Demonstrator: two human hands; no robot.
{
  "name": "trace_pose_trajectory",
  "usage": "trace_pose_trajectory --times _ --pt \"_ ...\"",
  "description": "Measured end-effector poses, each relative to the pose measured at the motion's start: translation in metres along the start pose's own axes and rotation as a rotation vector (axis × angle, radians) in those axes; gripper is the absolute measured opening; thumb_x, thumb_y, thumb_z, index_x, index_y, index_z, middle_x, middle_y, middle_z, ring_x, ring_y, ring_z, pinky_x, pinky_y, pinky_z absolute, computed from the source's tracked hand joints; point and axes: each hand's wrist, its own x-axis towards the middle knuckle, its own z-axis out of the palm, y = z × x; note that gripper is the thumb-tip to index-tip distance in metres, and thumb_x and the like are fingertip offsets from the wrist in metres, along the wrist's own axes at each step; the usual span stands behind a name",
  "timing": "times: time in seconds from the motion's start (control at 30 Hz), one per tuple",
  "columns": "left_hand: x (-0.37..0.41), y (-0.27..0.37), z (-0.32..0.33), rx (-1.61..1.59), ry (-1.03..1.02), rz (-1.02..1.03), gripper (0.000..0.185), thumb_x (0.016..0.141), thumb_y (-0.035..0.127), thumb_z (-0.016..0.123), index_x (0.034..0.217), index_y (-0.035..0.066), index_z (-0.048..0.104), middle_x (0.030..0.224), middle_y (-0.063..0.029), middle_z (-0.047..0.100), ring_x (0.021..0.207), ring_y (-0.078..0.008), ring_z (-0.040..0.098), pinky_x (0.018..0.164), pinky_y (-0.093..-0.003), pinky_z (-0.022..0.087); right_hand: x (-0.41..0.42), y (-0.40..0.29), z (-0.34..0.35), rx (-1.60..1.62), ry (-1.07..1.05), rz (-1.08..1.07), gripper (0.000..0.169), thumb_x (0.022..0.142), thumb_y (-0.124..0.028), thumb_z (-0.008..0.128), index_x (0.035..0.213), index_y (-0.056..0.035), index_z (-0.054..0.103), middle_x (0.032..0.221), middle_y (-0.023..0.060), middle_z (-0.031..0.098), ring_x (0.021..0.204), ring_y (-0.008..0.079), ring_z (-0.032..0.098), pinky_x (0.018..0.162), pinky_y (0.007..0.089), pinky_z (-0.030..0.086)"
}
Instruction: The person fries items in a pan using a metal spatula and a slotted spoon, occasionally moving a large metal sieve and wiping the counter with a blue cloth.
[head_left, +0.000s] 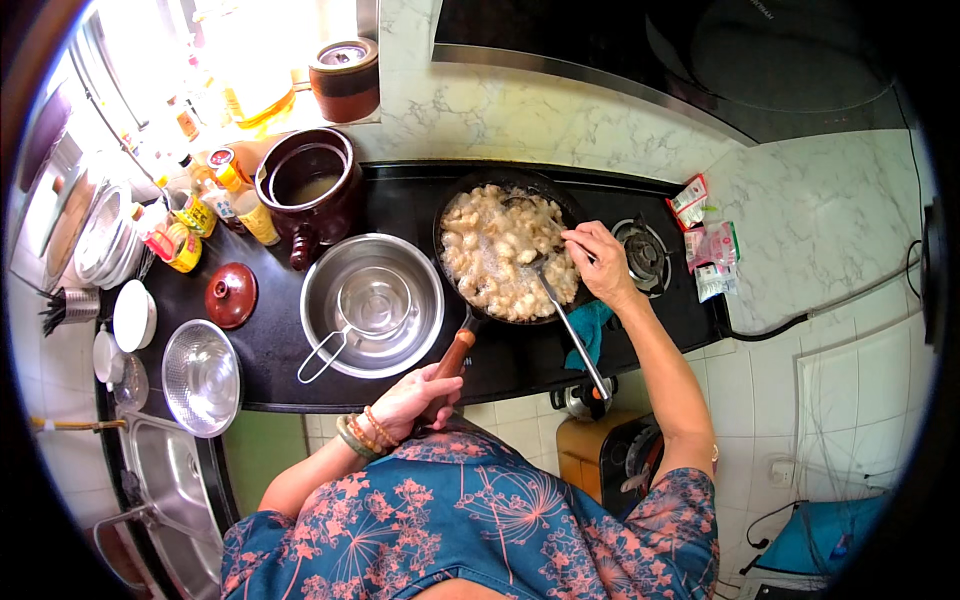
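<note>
My left hand (420, 397) is closed around the wooden handle (455, 354) of a dark wok (441, 262). Pale, lumpy pieces of food (499, 259) fill the wok in bubbling liquid. At the wok's right rim, my right hand (600, 266) grips a thin utensil whose dark handle partly shows between the fingers; its far end seems to reach into the food near the back. A second metal utensil (574, 330) leans over the front right rim, its tip in the food and its handle sticking out past the counter edge.
Left of the wok, a wire-handled strainer (375, 300) sits in a steel basin (311, 300). Behind stands a brown clay pot (349, 202), beside sauce bottles (251, 210). A colander (201, 379), a red lid (231, 295), a teal cloth (589, 330) and a gas burner (641, 255) are nearby.
</note>
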Motion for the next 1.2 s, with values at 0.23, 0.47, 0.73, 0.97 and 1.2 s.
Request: trace_pose_trajectory --times 0.23,0.47,0.73,0.97,1.2 --pt "0.000 0.000 0.000 -0.006 -0.006 -0.006 0.029 0.099 0.020 0.062 0.122 0.008 0.051 0.080 -0.0002 0.052 0.055 -0.0085 0.052 0.047 -0.0228 0.045 -0.006 0.022 0.004 0.328 0.186 0.643 0.035 0.103 -0.029 0.055 0.096 0.0008 0.072 0.070 0.0039 0.063 0.056 0.0094 0.058 0.053 0.0271 0.047" --pt "0.000 0.002 0.002 0.003 0.011 -0.011 0.028 0.099 0.020 0.062 0.121 0.008 0.051 0.080 -0.0001 0.052 0.055 -0.0082 0.052 0.047 -0.0232 0.045 0.003 0.004 -0.021 0.458 0.174 0.743 0.038 0.105 -0.033 0.048 0.095 -0.0009 0.068 0.068 0.0041 0.062 0.053 0.0088 0.057 0.045 0.0231 0.044" --pt "0.001 -0.001 -0.002 -0.003 -0.013 -0.004 0.027 0.099 0.020 0.062 0.120 0.008 0.051 0.082 -0.0009 0.053 0.057 -0.0087 0.053 0.047 -0.0229 0.045 0.007 -0.020 -0.054 0.346 0.104 0.587 0.035 0.105 -0.031 0.049 0.097 -0.0028 0.068 0.074 0.0028 0.063 0.060 0.0075 0.057 0.052 0.0222 0.046" --pt "0.001 -0.002 0.001 0.000 -0.003 0.001 0.030 0.098 0.019 0.063 0.122 0.008 0.050 0.082 -0.0006 0.053 0.057 -0.0091 0.053 0.048 -0.0234 0.045 0.008 -0.026 -0.052 0.006 0.067 0.183 0.031 0.103 -0.025 0.052 0.093 -0.0003 0.068 0.070 0.0057 0.062 0.061 0.0119 0.058 0.057 0.0284 0.047" --pt "0.001 -0.004 0.000 0.008 -0.020 0.017 0.032 0.098 0.020 0.064 0.125 0.008 0.049 0.082 0.0001 0.053 0.057 -0.0087 0.053 0.048 -0.0233 0.045 0.028 -0.030 -0.046 -0.178 0.028 0.204 0.037 0.103 -0.029 0.048 0.088 -0.0001 0.067 0.063 0.0126 0.060 0.057 0.0272 0.061 0.059 0.0375 0.049"
